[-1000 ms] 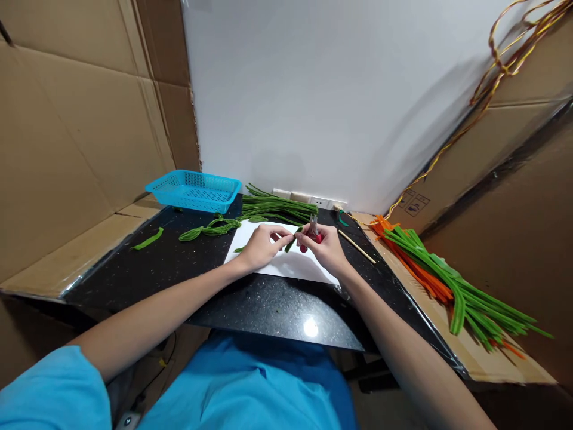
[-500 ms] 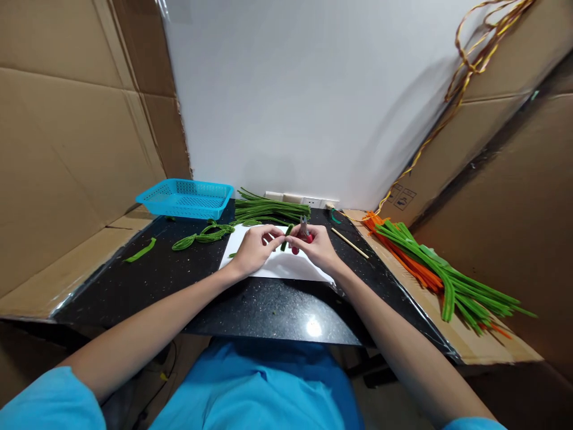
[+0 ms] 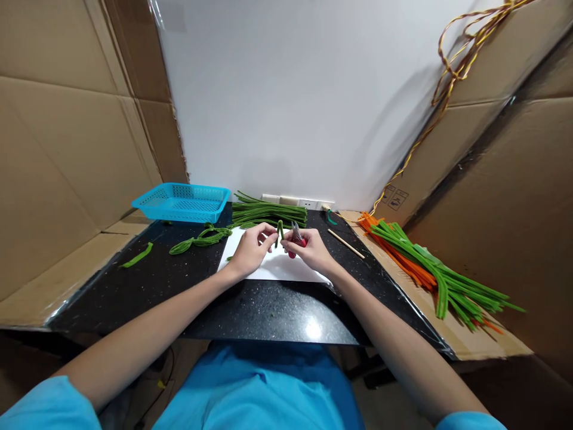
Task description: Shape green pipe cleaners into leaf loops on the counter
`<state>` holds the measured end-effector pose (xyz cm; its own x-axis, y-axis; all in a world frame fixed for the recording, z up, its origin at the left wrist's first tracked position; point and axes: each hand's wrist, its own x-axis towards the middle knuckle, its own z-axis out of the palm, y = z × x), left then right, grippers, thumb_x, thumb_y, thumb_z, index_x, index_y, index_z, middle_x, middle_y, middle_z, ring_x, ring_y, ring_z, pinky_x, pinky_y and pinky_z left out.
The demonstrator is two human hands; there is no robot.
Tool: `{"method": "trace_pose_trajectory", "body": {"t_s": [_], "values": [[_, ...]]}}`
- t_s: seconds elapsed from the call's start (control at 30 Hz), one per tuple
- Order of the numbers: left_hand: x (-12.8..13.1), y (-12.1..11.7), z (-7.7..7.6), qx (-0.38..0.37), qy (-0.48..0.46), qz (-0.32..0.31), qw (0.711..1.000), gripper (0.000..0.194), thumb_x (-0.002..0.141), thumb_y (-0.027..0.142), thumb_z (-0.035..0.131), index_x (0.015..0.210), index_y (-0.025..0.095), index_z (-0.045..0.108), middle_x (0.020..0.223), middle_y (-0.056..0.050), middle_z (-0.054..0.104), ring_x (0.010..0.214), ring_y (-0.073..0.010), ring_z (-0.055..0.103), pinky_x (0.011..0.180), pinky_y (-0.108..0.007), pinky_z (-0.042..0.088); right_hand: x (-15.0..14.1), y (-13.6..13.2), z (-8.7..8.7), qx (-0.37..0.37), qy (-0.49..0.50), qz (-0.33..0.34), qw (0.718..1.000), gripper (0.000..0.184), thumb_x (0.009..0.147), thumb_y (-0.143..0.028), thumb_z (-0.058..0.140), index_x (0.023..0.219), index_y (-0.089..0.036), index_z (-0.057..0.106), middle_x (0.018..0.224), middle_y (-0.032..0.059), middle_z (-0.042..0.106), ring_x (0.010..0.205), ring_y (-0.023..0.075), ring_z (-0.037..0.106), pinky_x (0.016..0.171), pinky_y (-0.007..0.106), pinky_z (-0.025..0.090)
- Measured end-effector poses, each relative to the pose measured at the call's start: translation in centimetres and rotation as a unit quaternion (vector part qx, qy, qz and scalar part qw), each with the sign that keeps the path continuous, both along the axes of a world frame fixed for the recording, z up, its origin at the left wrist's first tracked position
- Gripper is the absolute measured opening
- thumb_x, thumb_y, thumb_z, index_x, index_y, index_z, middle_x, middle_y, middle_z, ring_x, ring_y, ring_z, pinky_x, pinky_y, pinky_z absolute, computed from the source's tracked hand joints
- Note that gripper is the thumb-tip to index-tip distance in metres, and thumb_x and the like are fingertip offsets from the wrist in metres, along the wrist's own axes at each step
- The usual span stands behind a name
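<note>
Between my fingertips a short dark green pipe cleaner point(image 3: 280, 226) stands bent into a narrow upside-down V. My left hand point(image 3: 254, 248) pinches one leg of it. The other leg is pinched by my right hand point(image 3: 312, 248), which also keeps a pair of red-handled pliers point(image 3: 296, 232) in its palm, jaws pointing up. Both hands are over a white sheet of paper point(image 3: 273, 273) on the black table. A small green piece point(image 3: 230, 258) lies at the sheet's left edge, partly hidden by my left hand. Left of the paper rest looped green pipe cleaner shapes point(image 3: 197, 240).
A blue plastic basket point(image 3: 181, 209) stands at the back left, beside a bundle of dark green pipe cleaners point(image 3: 268, 212). A light green strip point(image 3: 137, 255) lies at left. At right are a wooden stick point(image 3: 345, 243) and bright green point(image 3: 430, 263) and orange pipe cleaners point(image 3: 409, 269).
The pipe cleaner between my hands is now bent into an upside-down V, where it looked like a single short length before. My hands have moved slightly apart.
</note>
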<state>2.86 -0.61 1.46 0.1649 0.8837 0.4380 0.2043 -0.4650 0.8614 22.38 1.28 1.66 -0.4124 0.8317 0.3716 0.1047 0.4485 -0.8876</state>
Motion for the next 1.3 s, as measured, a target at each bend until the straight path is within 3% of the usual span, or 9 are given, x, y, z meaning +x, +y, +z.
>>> {"method": "trace_pose_trajectory", "body": {"t_s": [0.17,0.3,0.4,0.5,0.73,0.93,1.1,1.3], "values": [[-0.1,0.1,-0.1,-0.009,-0.005,0.021,1.0,0.015,0.096,0.032,0.062,0.091,0.018,0.058,0.088,-0.002,0.065,0.067,-0.013,0.064,0.059,-0.025,0.046,0.4,0.1,0.2,-0.008,0.006,-0.023,1.0,0.031,0.082,-0.046,0.081,0.079,-0.017,0.07,0.064,0.0002,0.063,0.052,0.013,0.056,0.053,0.028,0.046],[-0.1,0.2,-0.3,-0.023,-0.058,-0.012,0.998,0.015,0.097,0.03,0.059,0.098,0.021,0.047,0.087,0.0,0.065,0.064,-0.0117,0.064,0.057,-0.023,0.044,0.5,0.1,0.3,-0.025,-0.006,-0.004,1.0,0.024,0.082,-0.039,0.079,0.078,-0.016,0.071,0.064,0.0005,0.064,0.053,0.013,0.057,0.055,0.028,0.047],[-0.1,0.2,-0.4,-0.031,-0.072,-0.057,0.995,0.017,0.1,0.035,0.056,0.105,0.02,0.051,0.084,-0.001,0.067,0.066,-0.0131,0.064,0.058,-0.024,0.044,0.3,0.0,0.2,-0.013,-0.026,0.014,0.999,0.015,0.083,-0.03,0.073,0.078,-0.016,0.072,0.063,-0.0003,0.063,0.054,0.0126,0.056,0.058,0.027,0.045],[0.1,0.1,-0.3,-0.007,-0.045,-0.078,0.996,0.025,0.099,0.041,0.06,0.097,0.017,0.062,0.085,-0.003,0.066,0.071,-0.014,0.064,0.062,-0.025,0.047,0.1,-0.1,0.1,0.011,-0.047,0.023,0.999,0.012,0.083,-0.025,0.069,0.075,-0.016,0.071,0.06,-0.0016,0.062,0.055,0.0118,0.054,0.059,0.026,0.044],[0.1,0.2,-0.4,0.007,-0.033,-0.053,0.998,0.027,0.093,0.043,0.07,0.093,0.015,0.067,0.084,-0.004,0.069,0.07,-0.0146,0.065,0.062,-0.027,0.048,0.3,-0.1,0.3,0.01,-0.056,0.04,0.998,0.025,0.088,-0.037,0.073,0.076,-0.016,0.069,0.064,-0.0002,0.064,0.056,0.0123,0.056,0.06,0.027,0.044],[-0.2,0.7,-0.4,0.003,-0.062,-0.065,0.996,0.03,0.093,0.045,0.071,0.093,0.016,0.064,0.083,-0.003,0.068,0.07,-0.015,0.066,0.06,-0.026,0.048,0.4,-0.1,0.7,-0.032,-0.011,0.068,0.997,0.03,0.086,-0.043,0.08,0.08,-0.015,0.071,0.065,0.0009,0.065,0.054,0.0137,0.059,0.058,0.028,0.046],[-0.5,0.8,-0.3,0.004,-0.09,-0.068,0.994,0.028,0.097,0.042,0.068,0.093,0.016,0.059,0.087,-0.006,0.073,0.068,-0.0142,0.068,0.063,-0.027,0.05,0.9,0.1,0.7,-0.118,0.088,0.111,0.983,0.028,0.088,-0.038,0.079,0.078,-0.014,0.068,0.069,0.0043,0.068,0.059,0.0178,0.065,0.06,0.031,0.052],[-0.6,0.9,-0.1,0.02,-0.104,-0.057,0.993,0.029,0.091,0.04,0.076,0.087,0.016,0.06,0.082,-0.004,0.07,0.07,-0.0135,0.066,0.066,-0.027,0.051,1.0,0.2,0.4,-0.141,0.068,0.141,0.978,0.029,0.09,-0.036,0.079,0.076,-0.013,0.069,0.069,0.0051,0.068,0.058,0.0167,0.065,0.062,0.031,0.053]]}}
